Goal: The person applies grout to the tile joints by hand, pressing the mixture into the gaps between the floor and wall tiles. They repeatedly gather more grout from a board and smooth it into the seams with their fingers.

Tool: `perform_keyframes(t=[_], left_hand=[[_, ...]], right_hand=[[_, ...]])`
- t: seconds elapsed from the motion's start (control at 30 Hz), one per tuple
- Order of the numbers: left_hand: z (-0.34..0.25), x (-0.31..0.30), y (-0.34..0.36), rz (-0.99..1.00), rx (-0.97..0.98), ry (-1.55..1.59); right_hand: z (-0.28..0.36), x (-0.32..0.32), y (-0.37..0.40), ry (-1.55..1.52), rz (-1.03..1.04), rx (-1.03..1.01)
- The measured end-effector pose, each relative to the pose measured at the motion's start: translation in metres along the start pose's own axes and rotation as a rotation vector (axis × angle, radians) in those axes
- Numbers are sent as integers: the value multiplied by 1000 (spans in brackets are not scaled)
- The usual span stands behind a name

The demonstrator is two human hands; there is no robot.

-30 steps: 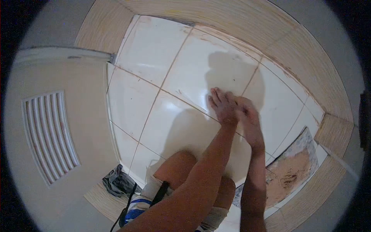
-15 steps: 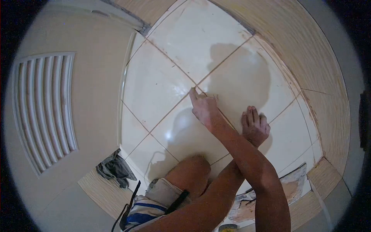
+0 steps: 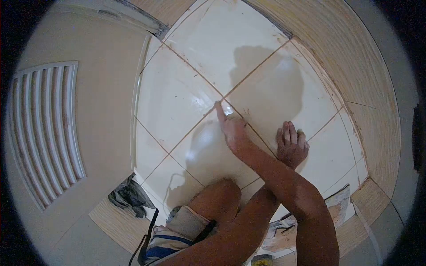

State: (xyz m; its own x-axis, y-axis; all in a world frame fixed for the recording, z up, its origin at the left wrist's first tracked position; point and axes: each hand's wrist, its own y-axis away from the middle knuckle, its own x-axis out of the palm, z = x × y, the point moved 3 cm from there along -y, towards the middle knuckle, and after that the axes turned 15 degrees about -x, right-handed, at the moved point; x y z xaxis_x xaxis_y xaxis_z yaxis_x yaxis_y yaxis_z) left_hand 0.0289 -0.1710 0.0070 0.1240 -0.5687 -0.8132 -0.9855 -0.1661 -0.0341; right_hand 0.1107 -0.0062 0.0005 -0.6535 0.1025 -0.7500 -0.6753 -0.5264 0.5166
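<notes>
My arms are crossed over a floor of glossy cream tiles (image 3: pixel 177 93). My right hand (image 3: pixel 231 127) reaches up and left, its index finger stretched out and pressed on the brown grout line (image 3: pixel 195 71) where several tiles meet; the other fingers are curled and hold nothing. My left hand (image 3: pixel 290 146) lies flat, palm down, on a tile to the right, fingers together and empty. My bare knee (image 3: pixel 217 195) is bent just below both hands.
A beige door with a louvred vent (image 3: pixel 44 128) stands at the left. Wood-look border tiles (image 3: pixel 355 66) curve around the top and right. A dark rag (image 3: pixel 128 195) lies at the lower left. A smeared board (image 3: pixel 337 206) and a small container (image 3: pixel 262 260) sit at the bottom right.
My hands were together one second ago. The right hand has since crossed left to the grout junction and crept slightly up along it; the left hand has settled flat to the right. The view turned.
</notes>
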Motion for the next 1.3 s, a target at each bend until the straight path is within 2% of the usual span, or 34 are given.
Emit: perform_keyframes(t=[0.07,0.13,0.2,0.33,0.4,0.43,0.5,0.6,0.63,0.67,0.73,0.77,0.83,0.9,0.97,1.03,1.1,1.13,1.23,1.3], left_hand=[[0,-3,-1,-42,39,-28],[1,-1,0,-52,40,-20],[2,-1,0,-63,43,-11],[1,-3,2,-42,25,-6],[2,-3,2,-29,14,-1],[2,-3,1,-62,28,-12],[0,-4,0,-90,43,-15],[-1,-5,2,-25,10,3],[-1,-2,3,25,3,-81],[1,0,3,73,0,-164],[9,3,0,39,8,-160],[17,6,-4,-2,9,-174],[27,15,-6,-59,36,-170],[18,21,3,-14,70,-178],[6,19,5,93,91,-244],[-2,12,2,101,69,-207],[-8,10,2,86,67,-276],[-8,13,6,92,76,-275],[-8,15,10,45,94,-371],[6,33,16,-42,135,-388]], right_hand=[[-25,37,-22,-63,-35,52],[-31,32,-22,-132,-68,99],[-19,-29,1,-21,19,-98],[-33,-32,9,-39,70,-88],[-33,-29,22,11,-57,-154],[-35,-31,26,13,-56,-153],[-42,-30,39,-111,168,-141],[-48,-29,71,-96,152,-179],[-48,-38,89,-92,154,-162],[-47,-59,111,120,-89,-123],[-60,-68,149,348,-315,-59],[-79,-61,168,66,-532,4],[-96,-55,217,-184,-752,139],[-106,-42,297,-594,-748,820],[-107,8,379,-538,-867,993],[-95,61,457,-483,-1000,1154],[-75,112,521,-493,-693,1481],[-64,135,546,-486,-713,1542],[-46,216,589,-401,-528,1587],[-40,270,610,-435,-661,1608]])
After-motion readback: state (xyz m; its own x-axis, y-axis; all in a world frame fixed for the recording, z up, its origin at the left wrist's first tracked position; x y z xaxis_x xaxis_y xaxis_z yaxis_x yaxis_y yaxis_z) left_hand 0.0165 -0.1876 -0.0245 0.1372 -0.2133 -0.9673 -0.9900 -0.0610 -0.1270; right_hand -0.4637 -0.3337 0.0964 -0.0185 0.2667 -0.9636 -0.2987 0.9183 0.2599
